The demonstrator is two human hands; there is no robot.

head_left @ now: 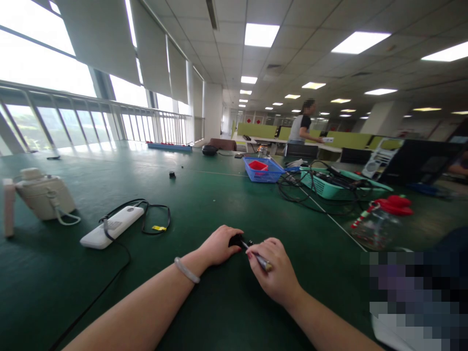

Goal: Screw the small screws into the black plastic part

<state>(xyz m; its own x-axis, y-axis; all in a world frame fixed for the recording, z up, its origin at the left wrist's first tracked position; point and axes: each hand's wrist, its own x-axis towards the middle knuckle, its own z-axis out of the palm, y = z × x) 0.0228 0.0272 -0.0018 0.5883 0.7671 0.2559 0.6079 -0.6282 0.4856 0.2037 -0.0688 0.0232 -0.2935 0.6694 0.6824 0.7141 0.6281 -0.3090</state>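
My left hand (219, 245), a pale bracelet on its wrist, rests on the green table (204, 195) with its fingers closed around a small black object (236, 240). My right hand (276, 273) lies just to the right of it and grips a thin pen-like tool (261, 261) with a brass-coloured end. The tool's tip points at the black object, and the two hands almost touch. What the black object is cannot be made out.
A white power strip (111, 226) with a black cable lies to the left, a beige appliance (46, 195) beyond it. A blue basket (263, 170), a teal tray of cables (329, 187) and a red-lidded jar (380, 219) stand to the right. A person stands far back.
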